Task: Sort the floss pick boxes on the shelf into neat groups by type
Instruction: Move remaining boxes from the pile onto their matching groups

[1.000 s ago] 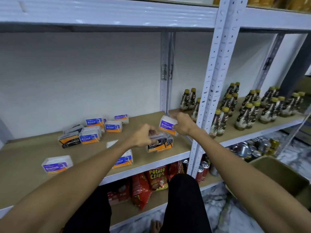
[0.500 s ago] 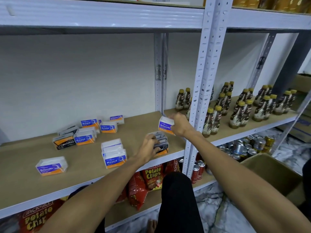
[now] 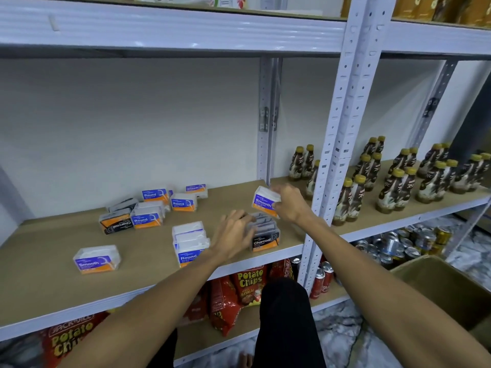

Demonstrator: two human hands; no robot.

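Observation:
Small floss pick boxes lie scattered on the wooden shelf point(image 3: 53, 248). My right hand point(image 3: 291, 204) grips a tilted Smooth box point(image 3: 264, 200) just above the shelf, near the back upright. Below it, charcoal boxes point(image 3: 264, 235) stand in a row at the front edge. My left hand point(image 3: 233, 235) touches their left side with straight, spread fingers. Left of that hand stands a row of Round boxes point(image 3: 190, 243). A lone Smooth box point(image 3: 97, 258) sits far left. Further back are a Charcoal box point(image 3: 115, 224), Round boxes point(image 3: 147, 217), and another Smooth box point(image 3: 196, 188).
A white perforated post point(image 3: 342, 128) stands right of my hands. Brown bottles point(image 3: 393, 187) with yellow caps fill the shelf beyond it. Potato chip bags point(image 3: 248, 282) and drink cans point(image 3: 324, 280) sit on the shelf below. An open cardboard box point(image 3: 446, 288) is on the floor, right.
My left hand has let go of the Charcoal boxes and its fingers have straightened beside them. My right hand still holds the Smooth box in about the same place.

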